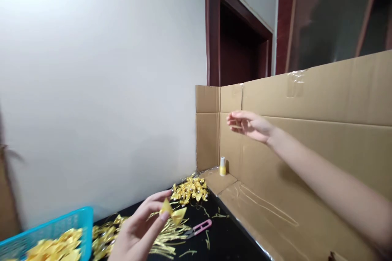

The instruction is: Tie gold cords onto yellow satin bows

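Note:
My left hand [139, 226] pinches a yellow ribbon bow [178, 215] between thumb and fingers, low in the view above the black table. Raised well above and to the right, my right hand [252, 126] is in front of the cardboard with its fingers curled together. Anything between those fingertips is too fine to make out. Below the bow lie gold ribbon strips [163, 244] and pink-handled thread snips [200, 227]. A pile of finished-looking gold bows [190, 189] sits just beyond my left hand.
A blue plastic basket [87, 228] of yellow bow pieces [58, 246] stands at the lower left. More gold bows [102, 236] lie beside it. A small yellow-and-white bottle [222, 167] stands in the corner of the cardboard screen [321, 102]. A loose loop of thread [269, 208] lies on the cardboard.

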Available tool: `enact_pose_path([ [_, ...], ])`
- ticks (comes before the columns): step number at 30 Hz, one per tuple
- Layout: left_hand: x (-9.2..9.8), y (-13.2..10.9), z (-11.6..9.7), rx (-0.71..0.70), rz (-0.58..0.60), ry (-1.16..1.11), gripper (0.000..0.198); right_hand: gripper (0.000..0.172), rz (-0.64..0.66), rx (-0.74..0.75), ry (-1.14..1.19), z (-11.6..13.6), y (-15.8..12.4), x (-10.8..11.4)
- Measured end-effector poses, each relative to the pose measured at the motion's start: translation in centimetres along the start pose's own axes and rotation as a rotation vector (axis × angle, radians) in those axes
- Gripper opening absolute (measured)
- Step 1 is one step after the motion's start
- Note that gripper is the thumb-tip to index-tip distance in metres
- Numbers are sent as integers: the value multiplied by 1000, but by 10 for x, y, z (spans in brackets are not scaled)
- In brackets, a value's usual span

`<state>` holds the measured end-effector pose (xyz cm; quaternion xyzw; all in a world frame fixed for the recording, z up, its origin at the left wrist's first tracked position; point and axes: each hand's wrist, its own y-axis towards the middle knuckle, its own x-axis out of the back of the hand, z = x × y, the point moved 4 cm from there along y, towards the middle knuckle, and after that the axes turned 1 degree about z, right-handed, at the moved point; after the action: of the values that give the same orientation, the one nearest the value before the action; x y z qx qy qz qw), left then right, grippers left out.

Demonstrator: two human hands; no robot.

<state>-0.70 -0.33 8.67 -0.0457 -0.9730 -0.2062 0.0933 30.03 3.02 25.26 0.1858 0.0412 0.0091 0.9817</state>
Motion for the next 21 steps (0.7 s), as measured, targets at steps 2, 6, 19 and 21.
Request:
enact_pose_path([
  [2, -9, -5, -7, -13, 100, -40, 30, 2, 94, -81, 44, -31, -12, -32],
  [6, -25, -13, -8, -88, 179, -180, 21, 13, 219, -204, 155, -96, -37, -96],
  [19, -23, -1, 28, -40, 83, -566, 14, 25, 242, -323, 473, -163, -46, -150],
  [21, -15, 0, 30, -64, 6, -665, 15, 25, 231, -310, 471, -160, -47, -146],
])
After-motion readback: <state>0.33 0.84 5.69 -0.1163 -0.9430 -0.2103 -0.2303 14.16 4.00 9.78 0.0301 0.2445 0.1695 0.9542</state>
